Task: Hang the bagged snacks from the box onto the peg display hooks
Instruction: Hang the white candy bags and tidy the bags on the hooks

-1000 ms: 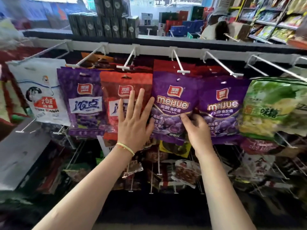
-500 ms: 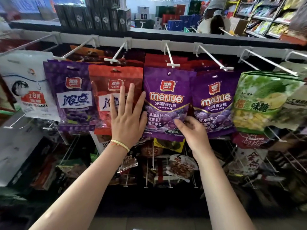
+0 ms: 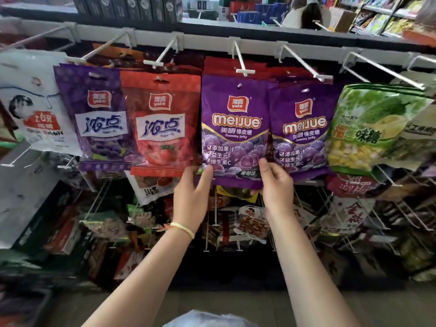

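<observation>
A purple Meijue gummy bag hangs on a white peg hook in the middle of the top row. My left hand pinches its lower left corner between thumb and fingers. My right hand grips its lower right corner, thumb on the front. A second purple Meijue bag hangs on the hook to its right, partly behind the first. A red Yake bag hangs to its left. The box is not in view.
More bags hang along the row: a purple Yake bag, a white candy bag at far left, a green durian candy bag at right. Lower pegs hold several snack packs. A grey shelf edge juts out at left.
My left hand dropped from lying flat on the red bag and took hold of the purple Meijue bag's lower left corner. My right hand stayed at its lower right corner.
</observation>
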A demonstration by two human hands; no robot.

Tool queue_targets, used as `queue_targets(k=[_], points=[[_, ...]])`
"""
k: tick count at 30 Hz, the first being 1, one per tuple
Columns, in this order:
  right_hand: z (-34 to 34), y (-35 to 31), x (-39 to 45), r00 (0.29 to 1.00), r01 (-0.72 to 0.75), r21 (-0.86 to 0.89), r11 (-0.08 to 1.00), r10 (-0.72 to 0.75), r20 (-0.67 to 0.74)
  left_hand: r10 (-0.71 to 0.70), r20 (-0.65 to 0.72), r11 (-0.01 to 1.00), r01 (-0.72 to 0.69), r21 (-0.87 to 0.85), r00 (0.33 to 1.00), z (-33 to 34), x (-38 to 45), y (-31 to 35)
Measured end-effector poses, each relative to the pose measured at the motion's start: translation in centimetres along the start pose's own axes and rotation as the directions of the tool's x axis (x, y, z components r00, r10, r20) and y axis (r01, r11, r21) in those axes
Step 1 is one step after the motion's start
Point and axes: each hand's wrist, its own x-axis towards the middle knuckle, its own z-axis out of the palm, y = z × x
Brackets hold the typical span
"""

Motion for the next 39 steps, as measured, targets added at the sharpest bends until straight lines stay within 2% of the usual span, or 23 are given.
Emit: queue_targets(k=[2, 4, 7, 10, 13, 15, 18, 20, 22, 25, 27, 30, 34, 36, 39], points=[[0.0, 0.2, -0.2, 0.999, -0.033, 0.057, 0.998, 0.033, 0.008, -0.183, 0.126, 0.919, 0.215, -0.331, 0.975, -0.3, 0.6, 0.9], [0.0, 0.4, -0.4, 0.998, -0.057, 0.090, 0.994, 0.055, 0.024, -0.189, 0.192, 0.847, 0.259, -0.463, 0.963, -0.6, 1.0, 1.6], [-0.3, 0.5, -0.7, 0.991, -0.112, 0.178, 0.978, 0.096, 0.097, -0.183, 0.208, 0.807, 0.267, -0.526, 0.961, -0.5, 1.1, 1.6], [-0.8, 0.9, -1.1, 0.975, -0.157, 0.186, 0.970, 0.122, 0.186, -0.201, 0.150, 0.806, 0.250, -0.536, 0.968, 0.0, 1.1, 1.4], [-1.2, 1.7, -1.2, 0.977, -0.156, 0.174, 0.972, 0.126, 0.172, -0.236, 0.108, 0.792, 0.255, -0.555, 0.966, 0.5, 1.1, 0.9], [-1.2, 1.9, -1.2, 0.980, -0.153, 0.170, 0.973, 0.127, 0.155, -0.279, 0.148, 0.715, 0.309, -0.628, 0.949, 0.8, 1.3, 0.5], [-1.4, 1.9, -1.1, 0.975, -0.182, 0.188, 0.965, 0.153, 0.159, -0.337, 0.252, 0.500, 0.399, -0.768, 0.907, 1.4, 1.4, 0.3], [-1.8, 2.1, -1.1, 0.958, -0.258, 0.211, 0.943, 0.220, 0.186, -0.362, 0.310, 0.408, 0.448, -0.796, 0.879, 2.1, 1.1, 0.2], [-2.7, 2.7, -1.0, 0.923, -0.361, 0.210, 0.909, 0.317, 0.218, -0.370, 0.376, 0.361, 0.504, -0.785, 0.850, 3.1, 0.6, 0.0], [-4.8, 3.2, -0.3, 0.877, -0.475, 0.241, 0.846, 0.433, 0.207, -0.403, 0.439, 0.338, 0.576, -0.744, 0.803, 5.0, 0.1, -0.5], [-6.3, 3.1, 0.5, 0.873, -0.487, 0.263, 0.833, 0.460, 0.163, -0.415, 0.465, 0.320, 0.604, -0.730, 0.782, 6.4, 0.0, -0.9], [-8.4, 2.4, 2.3, 0.911, -0.410, 0.388, 0.826, 0.391, 0.130, -0.413, 0.498, 0.312, 0.632, -0.709, 0.763, 8.3, -0.1, -1.0], [-9.9, 1.5, 3.7, 0.921, -0.390, 0.561, 0.730, 0.305, 0.244, -0.444, 0.442, 0.302, 0.595, -0.745, 0.779, 9.6, 0.0, -0.6], [-9.7, 2.0, 3.6, 0.903, -0.421, 0.507, 0.752, 0.299, 0.307, -0.446, 0.403, 0.321, 0.563, -0.761, 0.799, 10.0, 0.1, -0.6], [-9.1, 2.6, 3.1, 0.868, -0.449, 0.372, 0.812, 0.297, 0.399, -0.363, 0.412, 0.457, 0.545, -0.703, 0.836, 11.0, -0.4, -0.5]])
